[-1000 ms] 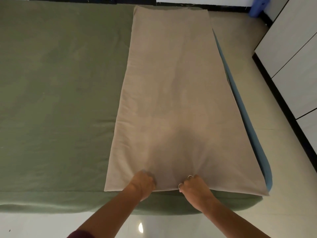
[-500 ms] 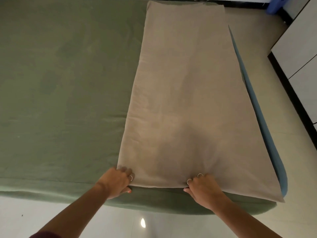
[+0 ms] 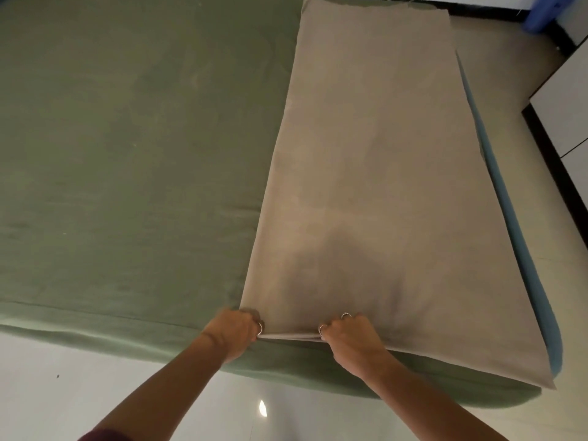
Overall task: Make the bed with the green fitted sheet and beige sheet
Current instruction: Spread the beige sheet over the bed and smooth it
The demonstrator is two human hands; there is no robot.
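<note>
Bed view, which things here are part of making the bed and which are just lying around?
Part of the job:
- green sheet, on the mattress
- beige sheet, folded along the bed's right side
- left hand and right hand, both gripping the beige sheet's near edge

Just around:
- blue object on the floor, far corner
- white cabinets at right

- Loads of open room over the flat green fitted sheet (image 3: 127, 160) left of the long folded beige sheet (image 3: 375, 173).
- Near edge of that beige strip taken up by both hands, left hand (image 3: 234, 332) at its corner, right hand (image 3: 350, 338) just beside.
- Right side tighter: pale tiled floor (image 3: 521, 173) strip, then white cabinet doors (image 3: 563, 100).
</note>
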